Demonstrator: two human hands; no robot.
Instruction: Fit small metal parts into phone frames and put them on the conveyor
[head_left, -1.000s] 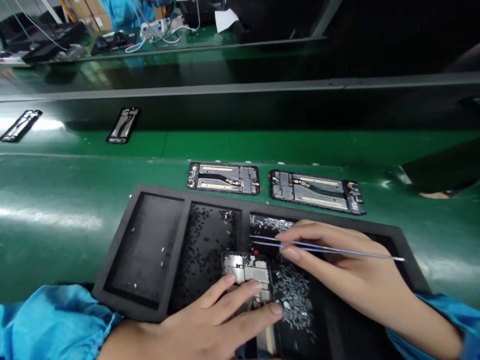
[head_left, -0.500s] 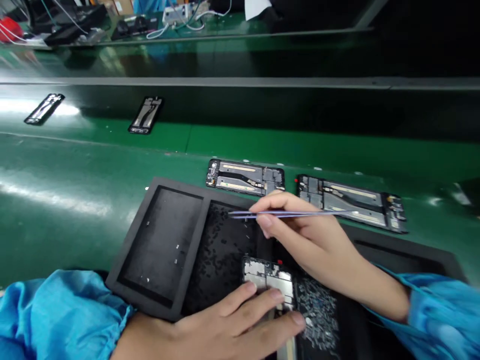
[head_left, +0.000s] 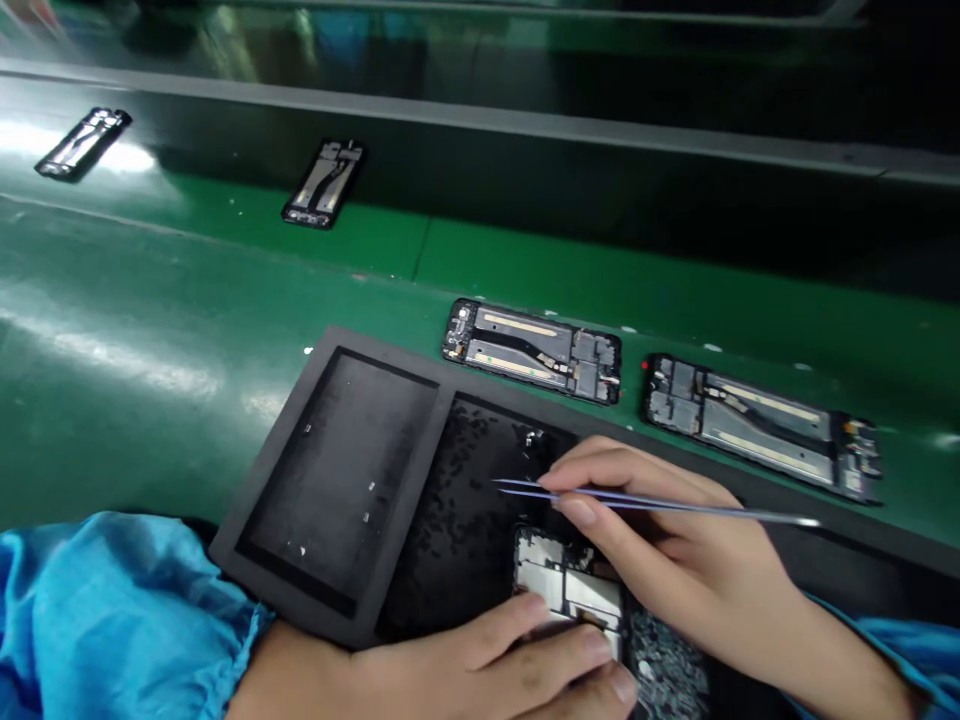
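Observation:
My right hand (head_left: 675,540) pinches a pair of slim purple tweezers (head_left: 637,502) between thumb and fingers. Their tips point left over the tray's middle compartment and stand slightly apart, with nothing visible between them. Below, my left hand (head_left: 480,665) lies with fingers stretched across an opened phone (head_left: 547,580), whose lower part is hidden under it. That phone rests over the dark foam tray (head_left: 446,385). Many small dark pieces (head_left: 442,480) are scattered in the middle compartment, and a heap of small grey parts (head_left: 667,660) lies right of the phone.
Behind the tray lie two opened phones, one phone (head_left: 532,350) at the middle and another phone (head_left: 765,425) to the right. Farther back are a phone (head_left: 325,185) and another phone (head_left: 82,145) at far left. The left compartment (head_left: 345,460) holds several tiny pieces.
The view has tilted down and shifted, so the far bench is out of sight. My right hand still holds the tweezers, and my left hand stays on the phone.

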